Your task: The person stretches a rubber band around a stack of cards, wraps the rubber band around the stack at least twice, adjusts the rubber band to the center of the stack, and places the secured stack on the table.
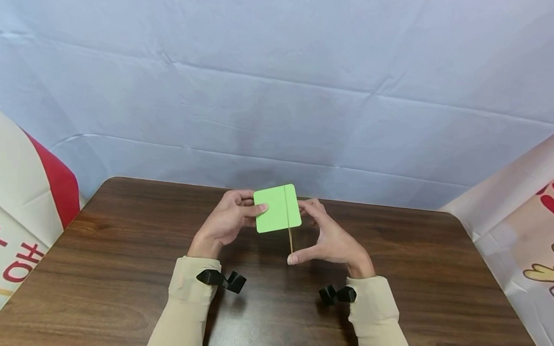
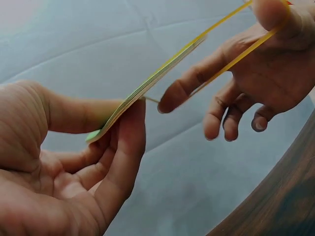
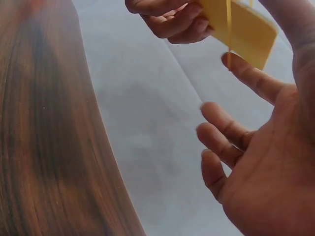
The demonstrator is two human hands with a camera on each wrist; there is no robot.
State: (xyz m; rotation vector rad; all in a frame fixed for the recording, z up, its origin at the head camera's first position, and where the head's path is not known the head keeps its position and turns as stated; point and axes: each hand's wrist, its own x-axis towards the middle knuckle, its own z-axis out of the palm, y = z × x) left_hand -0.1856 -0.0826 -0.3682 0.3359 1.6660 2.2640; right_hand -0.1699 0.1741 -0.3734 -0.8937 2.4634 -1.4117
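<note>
My left hand pinches a thin stack of bright green square cards with rounded corners, thumb on the front face and fingers behind. A yellow rubber band runs across the stack near its right side. From there it stretches out to my right hand, looped over the spread thumb and index finger. The right hand's other fingers hang loosely apart from the cards. Seen from the left wrist, the stack shows several layers along its edge. In the right wrist view the cards look yellow.
Both hands work above a dark wood-grain table, near its far edge. A pale cloth backdrop hangs behind it. Printed banners stand at the left and right. Each sleeve carries a black wrist mount.
</note>
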